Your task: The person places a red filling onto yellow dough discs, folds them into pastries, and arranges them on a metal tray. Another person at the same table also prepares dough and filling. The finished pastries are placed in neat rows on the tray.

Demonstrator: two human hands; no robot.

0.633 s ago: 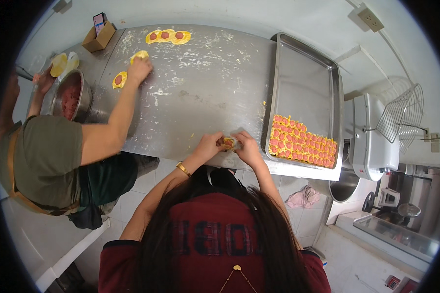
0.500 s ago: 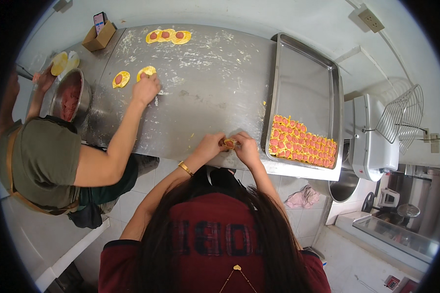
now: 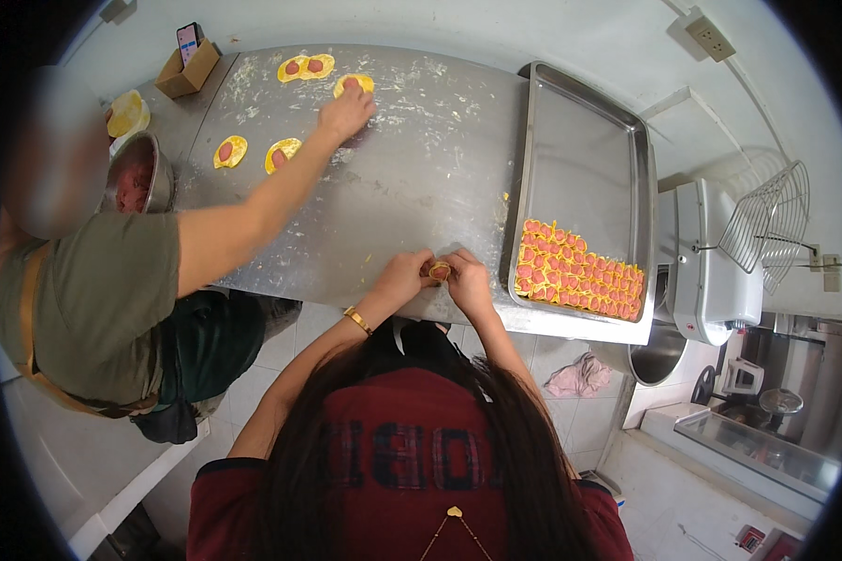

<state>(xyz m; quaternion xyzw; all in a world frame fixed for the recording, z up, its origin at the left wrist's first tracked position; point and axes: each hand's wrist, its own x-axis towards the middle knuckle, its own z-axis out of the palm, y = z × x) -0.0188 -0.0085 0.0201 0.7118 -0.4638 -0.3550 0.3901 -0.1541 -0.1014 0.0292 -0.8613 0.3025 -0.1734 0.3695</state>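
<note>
Near the front edge of the steel table, my left hand [image 3: 405, 280] and my right hand [image 3: 467, 282] pinch a small dumpling [image 3: 440, 271] between their fingertips. Its yellow wrapper is gathered up around pink meat filling. To the right, a large metal tray [image 3: 520, 168] holds packed rows of finished dumplings [image 3: 580, 276] in its near part. Flat round wrappers topped with meat lie on the table's left half: a pair of wrappers [image 3: 306, 67] at the back, a single wrapper [image 3: 230, 151] and another wrapper [image 3: 283, 155] closer in.
At my left, a co-worker's hand [image 3: 348, 110] touches a meat-topped wrapper [image 3: 355, 85]. Beside that person stand a metal bowl [image 3: 162, 178] of meat and a yellow stack of wrappers [image 3: 129, 112]. A cardboard box [image 3: 187, 73] props a phone. Right of the tray is a white machine [image 3: 697, 262].
The co-worker's right hand has moved from the nearer wrapper to the back row, shifting one wrapper rightward, apart from the other two. My hands stay in place, with the dumpling turned slightly between my fingers.
</note>
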